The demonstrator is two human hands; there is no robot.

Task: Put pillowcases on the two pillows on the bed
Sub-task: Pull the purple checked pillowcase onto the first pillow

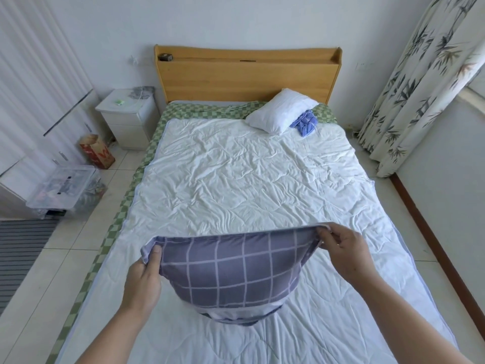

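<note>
Head view: purple grid-checked cotton pillowcase (231, 269) held taut at its two upper corners above the foot of the white quilted bedspread (236, 174).

Left hand (143, 282) and right hand (343, 252) were each closed in a pinch on a corner. The fill should be shaken down evenly, both corners kept level. Plain white uncovered pillow (278, 110) and crumpled blue cloth (305, 122) were noted near the wooden headboard (246, 74), well apart; open quilt lay between.

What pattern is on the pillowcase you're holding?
The pillowcase is greyish purple with a pale grid of lines, seen in the head view, the only one.
</note>
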